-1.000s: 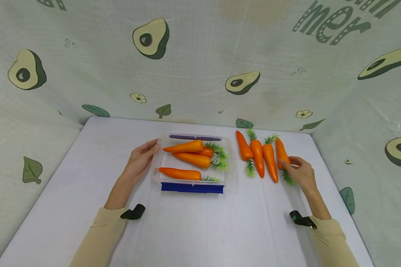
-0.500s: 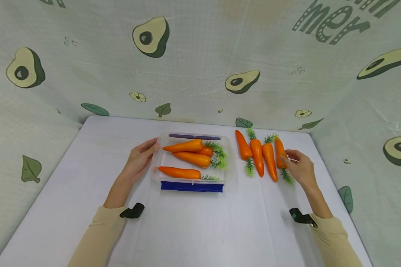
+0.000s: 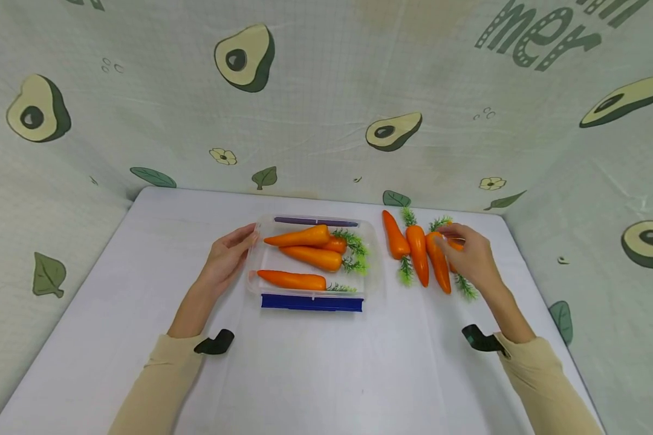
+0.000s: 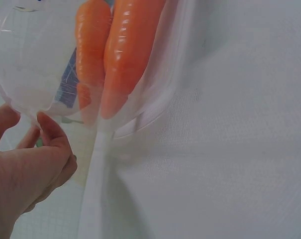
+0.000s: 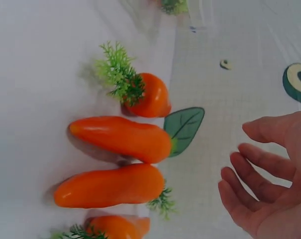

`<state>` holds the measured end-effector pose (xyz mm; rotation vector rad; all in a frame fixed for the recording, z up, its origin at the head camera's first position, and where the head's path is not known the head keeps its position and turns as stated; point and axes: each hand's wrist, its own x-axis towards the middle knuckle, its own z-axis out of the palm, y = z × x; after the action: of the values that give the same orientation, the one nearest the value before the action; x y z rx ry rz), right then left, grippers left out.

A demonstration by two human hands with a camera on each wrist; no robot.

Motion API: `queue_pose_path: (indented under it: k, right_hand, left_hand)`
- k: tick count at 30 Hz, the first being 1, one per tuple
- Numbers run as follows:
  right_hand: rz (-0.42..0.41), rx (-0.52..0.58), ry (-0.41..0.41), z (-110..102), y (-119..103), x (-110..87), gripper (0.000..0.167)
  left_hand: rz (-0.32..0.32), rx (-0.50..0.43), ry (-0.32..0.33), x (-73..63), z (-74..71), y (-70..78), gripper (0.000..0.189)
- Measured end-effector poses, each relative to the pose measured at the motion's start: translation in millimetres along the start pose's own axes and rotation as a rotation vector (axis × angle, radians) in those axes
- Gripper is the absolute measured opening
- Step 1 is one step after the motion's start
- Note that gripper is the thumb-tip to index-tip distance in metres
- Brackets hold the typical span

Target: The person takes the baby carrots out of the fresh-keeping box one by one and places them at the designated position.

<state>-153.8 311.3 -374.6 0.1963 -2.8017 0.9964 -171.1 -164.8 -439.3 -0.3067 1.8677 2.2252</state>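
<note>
My left hand (image 3: 225, 260) pinches the left rim of a clear plastic food container (image 3: 374, 254); the left wrist view shows thumb and fingers at its edge. Several toy carrots lie inside, one (image 3: 291, 280) along the front and the others grouped behind it. My right hand (image 3: 470, 254) hovers over the right end of a row of toy carrots, fingers apart and holding nothing in the right wrist view. Nearest to it are an orange carrot (image 3: 439, 263) with its leaves pointing away and the rightmost carrot (image 3: 456, 244), partly hidden by the hand.
Two more carrots, one (image 3: 395, 235) at the row's left end and one (image 3: 416, 254) beside it, lie right of the container. Blue latches (image 3: 311, 302) hang at the container's front and back. Avocado-print cloth (image 3: 315, 90) rises behind the white table (image 3: 326, 368).
My right hand has moved left and slightly up from the rightmost carrot, which stays on the table, to above the carrot beside it. The left hand keeps its hold on the container.
</note>
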Motion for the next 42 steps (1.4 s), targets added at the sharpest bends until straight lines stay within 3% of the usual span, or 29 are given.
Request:
queue_pose_path:
  k: [17, 28, 42]
  right_hand:
    - [-0.167, -0.022, -0.126, 18.4, -54.3, 29.9, 0.03]
    - [-0.259, -0.048, -0.265, 36.8, -88.2, 47.2, 0.034]
    - [-0.369, -0.08, -0.421, 65.4, -110.4, 63.5, 0.038]
  left_hand:
    - [-0.011, -0.006, 0.002, 1.7, -1.4, -1.8, 0.054]
    - [-0.014, -0.008, -0.002, 2.9, -3.0, -2.8, 0.055]
    - [-0.009, -0.014, -0.001, 4.2, -3.0, -2.5, 0.055]
